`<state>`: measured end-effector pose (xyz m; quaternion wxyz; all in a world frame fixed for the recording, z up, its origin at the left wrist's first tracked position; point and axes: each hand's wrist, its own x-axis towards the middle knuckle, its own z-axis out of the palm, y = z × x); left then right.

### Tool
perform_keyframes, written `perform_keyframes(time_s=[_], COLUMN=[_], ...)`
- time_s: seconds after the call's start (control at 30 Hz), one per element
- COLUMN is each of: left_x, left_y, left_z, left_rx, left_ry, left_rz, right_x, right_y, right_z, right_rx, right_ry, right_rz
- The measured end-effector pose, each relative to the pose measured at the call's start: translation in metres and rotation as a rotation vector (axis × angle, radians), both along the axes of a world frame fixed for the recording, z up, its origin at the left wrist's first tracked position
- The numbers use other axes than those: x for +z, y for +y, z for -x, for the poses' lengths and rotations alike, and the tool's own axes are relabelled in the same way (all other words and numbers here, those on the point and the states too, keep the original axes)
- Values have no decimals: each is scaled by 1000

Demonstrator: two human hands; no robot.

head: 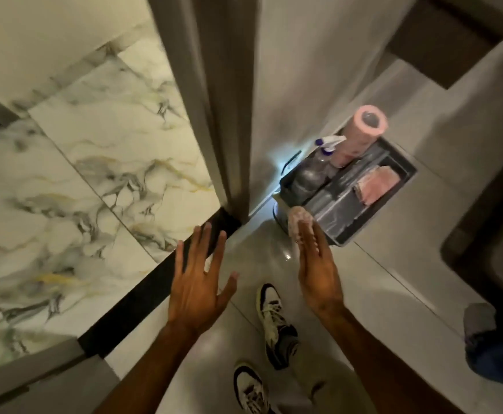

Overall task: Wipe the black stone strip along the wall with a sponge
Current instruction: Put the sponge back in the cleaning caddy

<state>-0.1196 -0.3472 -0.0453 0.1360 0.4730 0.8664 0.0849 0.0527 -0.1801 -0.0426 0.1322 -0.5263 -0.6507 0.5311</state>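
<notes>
Both hands hang over the floor: left hand (198,274) spread flat, empty; right hand (316,264) pinching 1 pale sponge (298,221) at its fingertips. Black stone strip (154,286) runs just left. Sponge looks soft, light; grip its broad back.

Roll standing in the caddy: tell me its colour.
Pink. The roll stands upright in the grey caddy; the head view shows it.
</notes>
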Motion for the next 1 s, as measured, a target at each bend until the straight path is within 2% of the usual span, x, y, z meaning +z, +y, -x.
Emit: perform_keyframes(time_s=[0.07, 0.13, 0.23, 0.37, 0.47, 0.5, 0.6, 0.67, 0.77, 0.83, 0.9, 1.0], left_x=[5, 13, 4, -23, -41, -47, -64, -81, -111, -136, -156, -178], left_y=[21, 58, 116, 196, 258, 277, 329, 358, 389, 405, 411, 412], left_z=[-16, -34, -49, -74, -91, -95, -99, -97, -85, -77, -68, -59], left_rx=[-158, -256, -353, -471, -601, -635, -671, -673, -668, -685, -693, -740], left_ry=[-3, 26, 40, -20, -46, -53, -63, -72, -107, -121, -116, -89], left_rz=[-21, 3, 44, 55, 34, 22, -26, -13, 4, 15, 9, -24], right_x=[15, 18, -5, -44, -74, -87, -122, -142, -154, -166, -179, -211], right_y=[25, 54, 101, 149, 172, 178, 182, 192, 212, 222, 223, 221], right_z=[-25, -42, -54, -58, -55, -55, -51, -42, -22, -13, -10, -4], right_rx=[-69, -49, -373, -523, -573, -561, -320, -318, -692, -810, -783, -575], right_ry=[-29, -45, 229, 270, 231, 176, -37, -23, 119, 156, 130, -50], right_rz=[-21, -92, 129, 191, 269, 282, 213, 241, 422, 437, 396, 213])
